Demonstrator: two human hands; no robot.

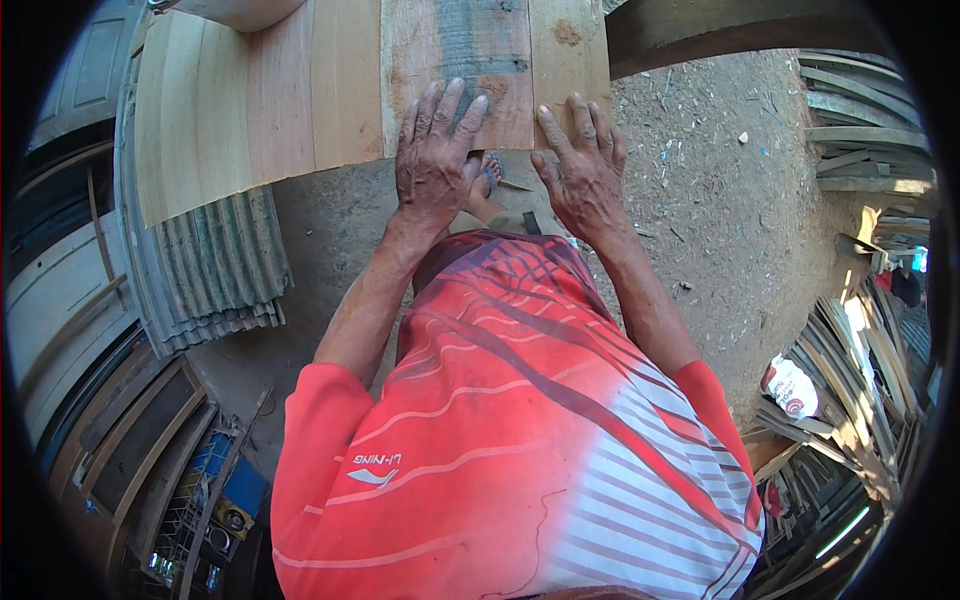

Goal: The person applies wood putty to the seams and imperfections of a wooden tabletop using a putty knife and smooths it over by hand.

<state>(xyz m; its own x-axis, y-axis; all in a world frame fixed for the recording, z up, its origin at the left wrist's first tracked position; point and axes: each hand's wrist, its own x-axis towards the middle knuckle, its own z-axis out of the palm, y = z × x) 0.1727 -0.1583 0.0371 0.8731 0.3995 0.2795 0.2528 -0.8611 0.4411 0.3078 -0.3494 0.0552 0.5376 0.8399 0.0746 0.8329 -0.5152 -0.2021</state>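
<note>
Several wooden planks (pixel 280 95) lie side by side, forming a broad panel in front of me. My left hand (pixel 435 155) rests at its near edge, palm down and fingers spread. Those fingers lie flat on a reddish plank (pixel 480 75) with a grey-blue stain. On the rightmost plank (pixel 568 75), which has a brown spot, the fingers of my right hand (pixel 585 170) are stretched out, its thumb apart by the near edge. Neither hand holds anything. A narrow seam between these two planks runs between my hands.
Corrugated sheets (pixel 225 260) sit below the panel's left side. A dark thick beam (pixel 740 35) crosses at the upper right. Stacked wood strips (pixel 865 125) line the right side, with a white sack (pixel 790 387) among more strips. Small debris dots the dirt floor (pixel 700 200).
</note>
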